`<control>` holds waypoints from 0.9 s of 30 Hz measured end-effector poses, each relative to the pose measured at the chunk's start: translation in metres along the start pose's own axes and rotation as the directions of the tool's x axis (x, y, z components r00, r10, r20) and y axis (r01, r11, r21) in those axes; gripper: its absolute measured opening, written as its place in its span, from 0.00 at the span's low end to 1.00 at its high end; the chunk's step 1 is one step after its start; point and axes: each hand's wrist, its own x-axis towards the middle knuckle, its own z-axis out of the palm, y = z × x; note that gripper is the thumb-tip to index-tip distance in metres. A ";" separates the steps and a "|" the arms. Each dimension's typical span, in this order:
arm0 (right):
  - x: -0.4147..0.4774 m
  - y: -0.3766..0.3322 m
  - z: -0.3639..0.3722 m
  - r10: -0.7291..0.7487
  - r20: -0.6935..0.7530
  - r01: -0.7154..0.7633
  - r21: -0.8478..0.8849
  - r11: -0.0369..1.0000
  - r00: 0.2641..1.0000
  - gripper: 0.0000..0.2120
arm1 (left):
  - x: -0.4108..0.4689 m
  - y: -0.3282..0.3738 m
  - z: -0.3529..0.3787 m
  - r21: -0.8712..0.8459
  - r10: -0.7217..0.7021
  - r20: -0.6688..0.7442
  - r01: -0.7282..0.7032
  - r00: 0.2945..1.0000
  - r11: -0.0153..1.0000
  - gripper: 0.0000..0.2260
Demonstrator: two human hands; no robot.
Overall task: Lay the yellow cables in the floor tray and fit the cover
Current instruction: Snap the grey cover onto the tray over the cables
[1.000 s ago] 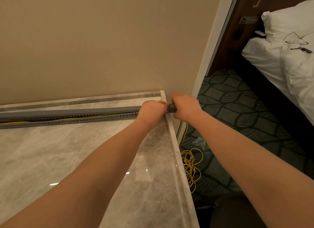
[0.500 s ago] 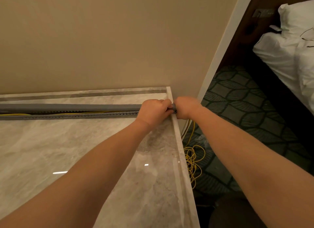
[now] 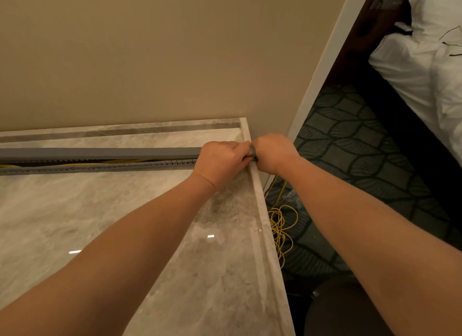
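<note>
Both hands, left hand (image 3: 222,160) and right hand (image 3: 272,151), clamp the grey plastic cover strip (image 3: 100,152) over the slotted grey floor tray (image 3: 95,167) holding thin yellow cables (image 3: 120,162); pressing progressively leftward should seat it evenly.

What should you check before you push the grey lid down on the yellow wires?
1. Both hands on the tray's end: ok. The left hand and right hand grip it at the marble edge.
2. Yellow cables inside the tray: ok where visible; under the hands, cannot tell.
3. Cover lined up along the tray: ok, it sits along the far side.
4. Cover snapped shut: not ok, a gap shows the cables.
5. Spare cable coil tidy: not ok, it lies loose on the carpet.
</note>
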 end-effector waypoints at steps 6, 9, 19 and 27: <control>-0.003 -0.001 -0.002 0.003 0.002 -0.003 0.022 1.000 1.000 0.04 | -0.003 -0.005 0.003 -0.093 -0.022 -0.009 0.021 1.000 0.995 0.08; -0.005 -0.004 -0.006 0.040 0.034 -0.040 0.013 0.999 0.999 0.06 | -0.001 -0.004 0.002 -0.085 -0.049 0.036 0.052 0.998 0.995 0.06; -0.022 -0.018 -0.027 0.092 0.215 -0.114 0.094 0.989 0.972 0.23 | 0.012 0.000 -0.025 -0.006 -0.170 0.435 0.191 0.884 0.982 0.17; -0.032 -0.045 -0.036 0.063 0.080 -0.083 0.272 0.959 0.995 0.29 | -0.001 -0.010 -0.052 0.087 -0.376 0.446 0.379 0.812 0.921 0.21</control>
